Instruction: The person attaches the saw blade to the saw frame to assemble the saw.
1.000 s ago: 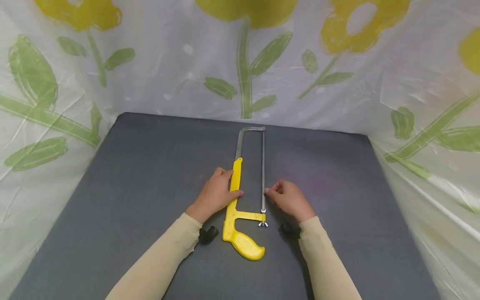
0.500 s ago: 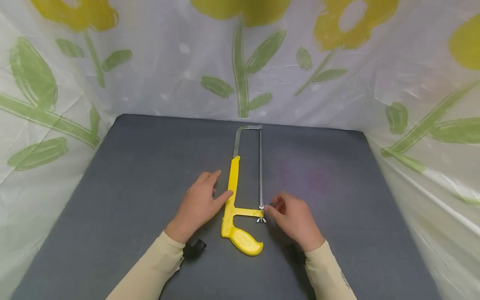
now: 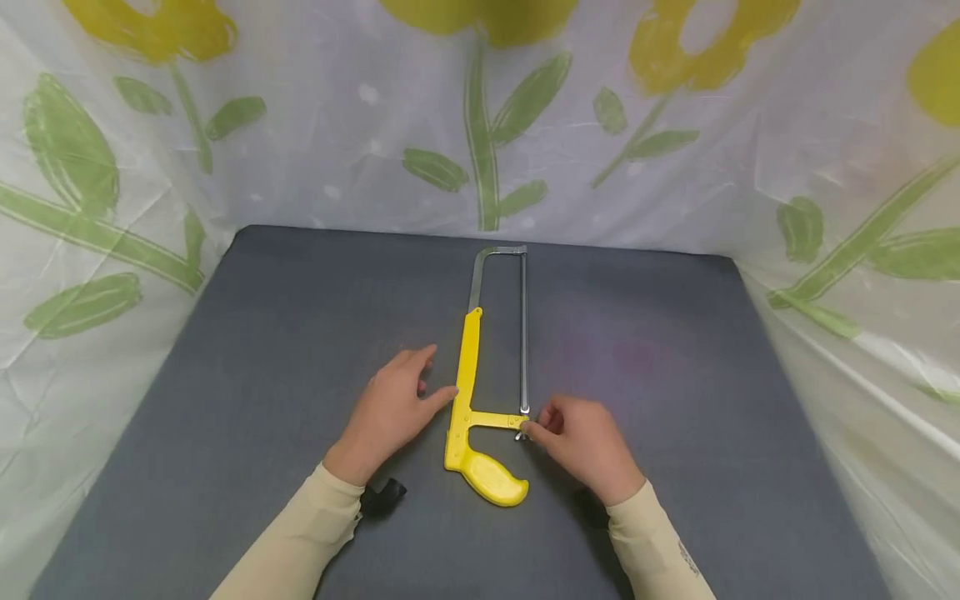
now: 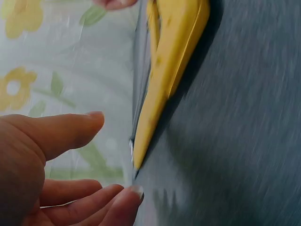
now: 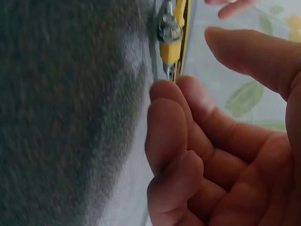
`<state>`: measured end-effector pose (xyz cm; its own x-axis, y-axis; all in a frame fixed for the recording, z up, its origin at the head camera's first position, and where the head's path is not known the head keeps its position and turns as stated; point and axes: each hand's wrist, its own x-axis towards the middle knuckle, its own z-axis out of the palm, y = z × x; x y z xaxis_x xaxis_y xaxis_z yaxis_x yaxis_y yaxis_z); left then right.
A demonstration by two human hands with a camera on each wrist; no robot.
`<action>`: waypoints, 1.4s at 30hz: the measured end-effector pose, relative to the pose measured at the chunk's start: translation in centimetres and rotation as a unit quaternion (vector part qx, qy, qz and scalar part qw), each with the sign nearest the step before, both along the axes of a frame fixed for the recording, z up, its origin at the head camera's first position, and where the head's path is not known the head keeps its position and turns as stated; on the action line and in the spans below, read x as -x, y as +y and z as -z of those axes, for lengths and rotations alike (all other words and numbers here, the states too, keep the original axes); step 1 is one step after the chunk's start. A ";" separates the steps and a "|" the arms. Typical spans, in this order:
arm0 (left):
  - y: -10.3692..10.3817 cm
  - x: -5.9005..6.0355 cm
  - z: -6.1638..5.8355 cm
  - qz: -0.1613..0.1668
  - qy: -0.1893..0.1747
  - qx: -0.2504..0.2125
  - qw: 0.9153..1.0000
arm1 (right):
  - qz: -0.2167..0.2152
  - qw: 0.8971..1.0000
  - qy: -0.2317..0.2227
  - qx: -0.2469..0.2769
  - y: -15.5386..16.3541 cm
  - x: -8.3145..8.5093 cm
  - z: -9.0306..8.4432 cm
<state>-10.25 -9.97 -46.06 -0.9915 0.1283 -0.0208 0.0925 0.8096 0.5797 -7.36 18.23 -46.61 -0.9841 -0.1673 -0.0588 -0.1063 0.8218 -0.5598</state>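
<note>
A hacksaw (image 3: 467,358) with a yellow frame lies on the dark table, its yellow handle (image 3: 493,479) towards me and its thin blade (image 3: 524,333) on the right side. My left hand (image 3: 390,408) hovers just left of the frame, thumb and fingers spread; the left wrist view shows a gap between it and the yellow frame (image 4: 164,75). Beside the blade's near end is my right hand (image 3: 585,437), its thumb partly covering the wing nut (image 3: 519,437). In the right wrist view its fingers curl loosely and hold nothing, apart from the wing nut (image 5: 168,28).
Dark cloth covers the table (image 3: 315,292). Translucent sheeting (image 3: 330,125) with printed yellow flowers hangs behind it and along both sides. A black wrist mount (image 3: 384,498) sits by my left cuff.
My left hand has let go of the yellow frame and moved left, towards me. My right hand has slid from the blade down to the wing nut end. The hacksaw stays lying in place.
</note>
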 end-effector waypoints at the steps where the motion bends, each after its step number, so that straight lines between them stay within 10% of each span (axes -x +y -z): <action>1: 0.4 0.0 0.0 0.006 -0.006 -0.001 1.000 | -0.003 1.000 -0.005 -0.004 -0.2 0.0 0.0; 30: 2.2 -1.7 1.1 0.098 -0.014 0.025 0.995 | 0.013 0.999 0.005 -0.034 -2.3 -0.8 0.4; 42: 2.4 -1.3 1.4 0.092 -0.016 0.023 0.995 | -0.007 0.989 -0.122 0.086 0.3 0.2 1.1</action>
